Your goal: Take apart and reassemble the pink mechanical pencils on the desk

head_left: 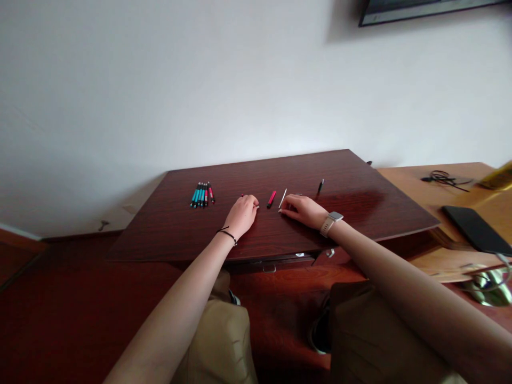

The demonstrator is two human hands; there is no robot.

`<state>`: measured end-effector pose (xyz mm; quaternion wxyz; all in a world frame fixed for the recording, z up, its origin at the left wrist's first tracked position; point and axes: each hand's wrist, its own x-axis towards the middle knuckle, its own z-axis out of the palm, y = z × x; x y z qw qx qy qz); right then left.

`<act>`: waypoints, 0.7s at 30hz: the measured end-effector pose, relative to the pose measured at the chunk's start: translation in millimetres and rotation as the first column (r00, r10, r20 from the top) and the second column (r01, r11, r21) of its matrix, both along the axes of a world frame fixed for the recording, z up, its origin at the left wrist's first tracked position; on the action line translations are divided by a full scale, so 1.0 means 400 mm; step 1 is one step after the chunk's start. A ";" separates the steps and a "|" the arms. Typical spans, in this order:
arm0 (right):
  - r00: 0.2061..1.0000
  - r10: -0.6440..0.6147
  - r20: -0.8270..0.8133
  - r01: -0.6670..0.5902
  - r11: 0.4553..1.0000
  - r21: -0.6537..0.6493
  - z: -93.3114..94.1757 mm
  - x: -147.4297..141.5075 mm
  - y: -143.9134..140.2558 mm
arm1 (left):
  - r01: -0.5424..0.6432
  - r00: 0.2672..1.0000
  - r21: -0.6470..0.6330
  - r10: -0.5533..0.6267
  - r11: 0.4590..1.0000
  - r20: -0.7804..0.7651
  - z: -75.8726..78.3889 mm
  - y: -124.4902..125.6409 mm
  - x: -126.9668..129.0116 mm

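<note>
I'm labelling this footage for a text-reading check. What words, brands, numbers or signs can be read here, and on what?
No text is readable anywhere in view.
Row of pens: any print on the barrels is too small to read.
Watch: nothing legible on its face.
White patch on the desk's front edge: too small to read.
Wall screen: any mark on its frame is too blurred to read.

Forearms (188,309) extended forward, converging; left hand (242,213) palm down, fingers (252,199) curled; right hand (306,210) low, fingers bent inward.
</note>
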<state>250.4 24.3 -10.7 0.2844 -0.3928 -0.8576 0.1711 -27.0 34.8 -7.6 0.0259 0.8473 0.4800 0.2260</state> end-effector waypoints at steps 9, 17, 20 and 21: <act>0.997 -0.077 0.029 0.078 0.997 -0.019 0.010 -0.016 -0.009 | 0.016 0.996 -0.015 -0.017 1.000 -0.085 0.020 -0.005 0.003; 0.994 -0.063 0.085 0.053 0.992 0.114 -0.002 -0.048 -0.009 | 0.034 0.993 0.009 -0.033 0.999 -0.110 0.019 -0.007 0.005; 0.993 -0.077 0.094 0.064 0.989 0.131 -0.011 -0.064 0.001 | 0.039 0.994 0.013 -0.037 0.999 -0.104 0.016 -0.006 0.005; 0.993 -0.081 0.092 0.068 0.989 0.131 -0.012 -0.069 0.004 | 0.040 0.994 0.015 -0.039 0.999 -0.102 0.015 -0.005 0.005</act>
